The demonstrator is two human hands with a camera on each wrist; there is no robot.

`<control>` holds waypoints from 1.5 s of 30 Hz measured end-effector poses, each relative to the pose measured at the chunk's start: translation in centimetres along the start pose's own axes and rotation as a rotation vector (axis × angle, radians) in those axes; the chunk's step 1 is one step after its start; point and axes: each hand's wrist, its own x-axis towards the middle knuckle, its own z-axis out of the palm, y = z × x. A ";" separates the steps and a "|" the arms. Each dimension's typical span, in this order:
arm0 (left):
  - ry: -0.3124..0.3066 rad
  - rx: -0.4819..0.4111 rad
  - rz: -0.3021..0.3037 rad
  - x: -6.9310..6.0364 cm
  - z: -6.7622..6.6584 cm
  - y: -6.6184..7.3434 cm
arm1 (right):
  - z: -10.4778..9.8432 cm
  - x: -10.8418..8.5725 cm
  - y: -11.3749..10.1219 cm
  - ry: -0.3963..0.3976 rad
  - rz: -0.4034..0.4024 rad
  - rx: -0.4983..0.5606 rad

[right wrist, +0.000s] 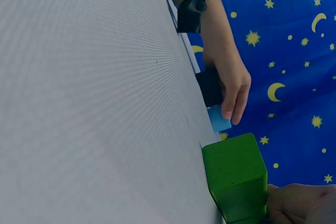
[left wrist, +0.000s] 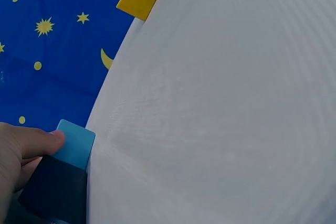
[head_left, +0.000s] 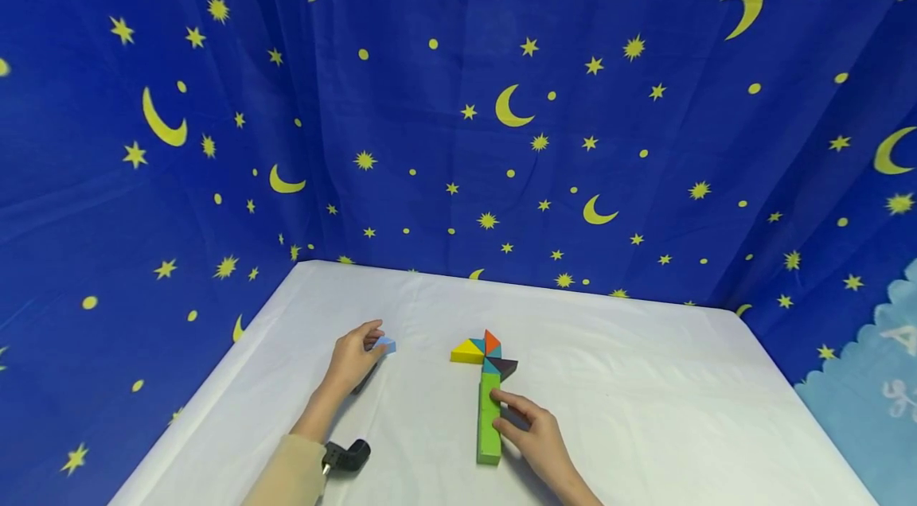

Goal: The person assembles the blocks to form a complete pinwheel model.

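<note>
The right hand (head_left: pixel 537 436), relaxed, touches a green bar (head_left: pixel 489 418), coloured blocks (head_left: pixel 494 352) adjoining toward the surface's (head_left: pixel 645 410) far edge. Nearer the left edge, the left hand (head_left: pixel 356 355) pinches a light-blue block (head_left: pixel 388 344). Cloth lettering (head_left: pixel 906 337) is cropped.

Held the left forearm (head_left: pixel 316 420) slanted forward and inward, in a beige sleeve (head_left: pixel 288 476) ending short of the left hand (head_left: pixel 353 360). Bent that hand's fingers (head_left: pixel 368 327) toward its thumb (head_left: pixel 377 351) in a pinch. Angled the right hand (head_left: pixel 539 438) inward, nearer the torso than the left, with index finger (head_left: pixel 517 404) and thumb pointed leftward, tips apart.
</note>
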 end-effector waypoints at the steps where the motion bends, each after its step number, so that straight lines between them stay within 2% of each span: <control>1: 0.005 0.008 0.003 0.0 0.0 0.0 | 0.0 -0.1 -0.4 -0.001 0.000 -0.004; 5: 0.015 0.009 0.024 0.1 0.0 0.5 | 0.0 0.0 0.5 0.001 0.000 0.000; 9: -0.014 -0.063 0.055 0.2 0.0 2.1 | 0.0 0.0 0.6 0.006 0.000 0.001; 10: -0.025 -0.081 0.067 0.2 0.2 2.5 | 0.0 -0.1 0.1 0.007 0.006 -0.003; 11: -0.036 -0.096 0.080 0.1 0.4 3.0 | -0.1 -0.3 -0.5 0.007 0.006 -0.002; 14: -0.075 -0.116 0.120 -0.1 1.3 4.1 | -0.1 -0.3 -0.5 0.010 0.003 -0.001; 19: -0.150 -0.120 0.184 -0.6 3.0 4.7 | -0.1 -0.2 -0.5 0.006 0.007 0.000; 30: -0.253 -0.151 0.173 -1.2 5.2 4.5 | -0.1 0.0 -0.6 -0.007 0.005 -0.004; 33: -0.272 -0.175 0.147 -1.2 5.5 4.2 | -0.2 0.1 -0.6 -0.006 0.006 -0.010; 39: -0.265 -0.263 0.082 -1.4 5.4 4.0 | -0.3 0.0 -0.6 -0.010 0.008 -0.004; 45: -0.251 -0.288 0.095 -1.6 5.2 4.0 | -0.2 -0.2 -0.7 -0.007 0.012 -0.006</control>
